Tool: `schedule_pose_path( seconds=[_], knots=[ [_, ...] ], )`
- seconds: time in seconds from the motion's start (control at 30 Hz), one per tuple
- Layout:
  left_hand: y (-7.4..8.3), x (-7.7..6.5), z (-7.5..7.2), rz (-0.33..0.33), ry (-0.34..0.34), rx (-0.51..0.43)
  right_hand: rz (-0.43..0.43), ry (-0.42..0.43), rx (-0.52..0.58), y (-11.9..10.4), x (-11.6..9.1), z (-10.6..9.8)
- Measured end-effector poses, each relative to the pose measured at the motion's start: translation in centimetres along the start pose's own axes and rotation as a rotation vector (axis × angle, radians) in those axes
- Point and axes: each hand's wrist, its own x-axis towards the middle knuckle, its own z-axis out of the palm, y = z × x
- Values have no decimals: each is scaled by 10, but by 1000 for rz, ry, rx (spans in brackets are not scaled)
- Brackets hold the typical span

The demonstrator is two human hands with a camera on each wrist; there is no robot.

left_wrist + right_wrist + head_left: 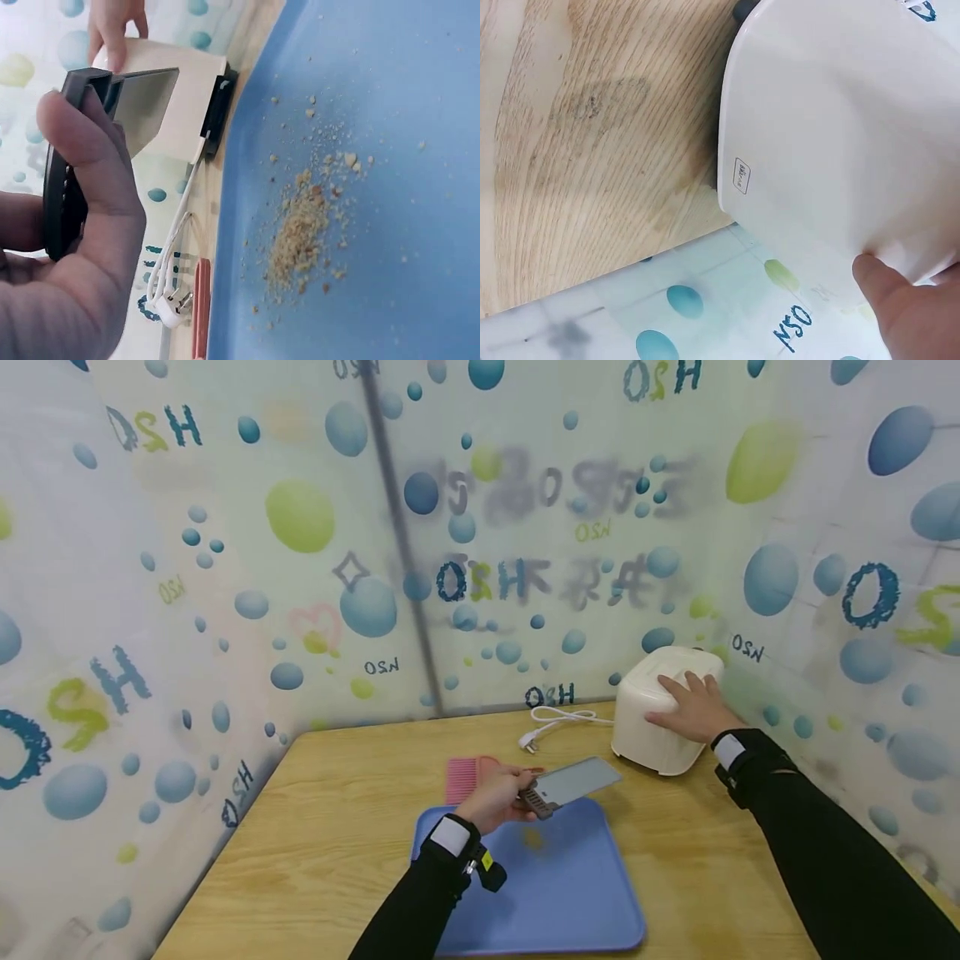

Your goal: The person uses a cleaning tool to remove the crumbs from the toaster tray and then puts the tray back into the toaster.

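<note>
In the head view my left hand [495, 799] grips the dark handle [538, 800] of a flat grey crumb tray [581, 779]. The crumb tray is held up over the far edge of a blue tray [555, 902]. Light brown crumbs [300, 236] lie in a small heap on the blue tray in the left wrist view, with finer bits scattered around. My right hand [697, 710] rests on a white toaster [637, 727] at the back right, fingers spread on its top. In the right wrist view the thumb [877, 285] touches the toaster's side.
A white power cord [566, 716] trails left from the toaster, its plug [528, 742] lying on the wooden table [337, 827]. A pink ridged thing [459, 779] lies just behind the blue tray. Patterned curtains [525, 527] hang behind the table and along both sides.
</note>
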Motion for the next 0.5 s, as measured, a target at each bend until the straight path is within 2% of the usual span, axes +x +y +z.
schedule_pose_path(
  seconds=[0.17, 0.33, 0.5],
  knots=[
    [-2, 9, 10, -10, -10, 20, 8, 5, -3, -4, 0, 0],
    [-1, 15, 18, -45, -48, 37, 16, 18, 2, -6, -4, 4],
    [1, 19, 24, -48, -58, 50, 48, 15, -4, -17, -9, 1]
  ],
)
